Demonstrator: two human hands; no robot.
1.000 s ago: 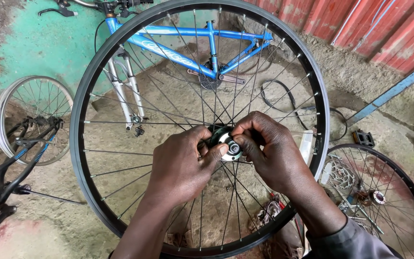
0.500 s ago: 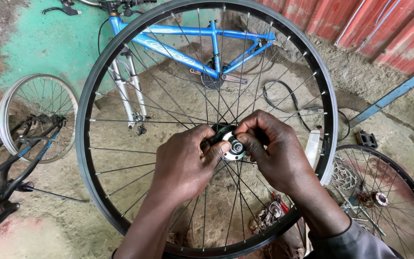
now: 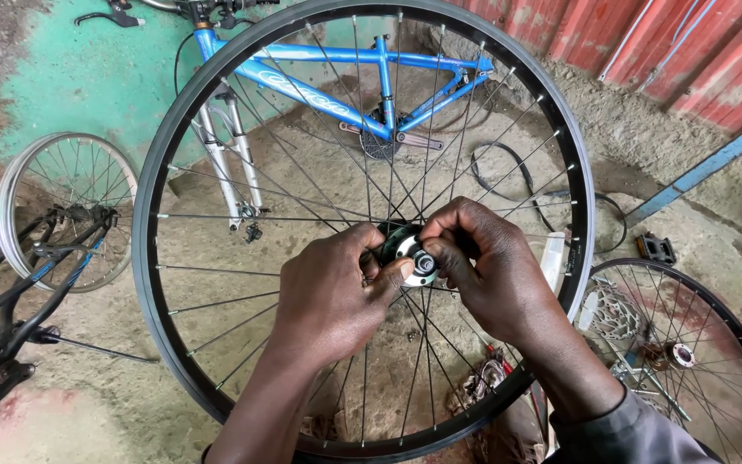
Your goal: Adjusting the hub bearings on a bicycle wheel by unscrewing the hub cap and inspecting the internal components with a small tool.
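Observation:
A black-rimmed bicycle wheel (image 3: 149, 215) with thin silver spokes stands upright in front of me and fills most of the view. Both hands meet at its silver hub (image 3: 409, 248) in the middle. My left hand (image 3: 337, 296) grips the hub from the left, thumb across its face. My right hand (image 3: 491, 271) pinches the axle end (image 3: 425, 259) from the right with fingertips. The hub's back side is hidden by my fingers.
A blue bicycle frame (image 3: 362, 73) with no wheels lies on the dirt behind the wheel. A silver rim (image 3: 62, 206) leans at the left by dark frame parts (image 3: 10, 326). Another spoked wheel with a disc (image 3: 680, 352) lies at the right. A red corrugated wall (image 3: 689, 43) closes the back.
The wheel has drifted slightly right and lower in view. Both hands stay on the hub, the fingers shifting a little around the axle end.

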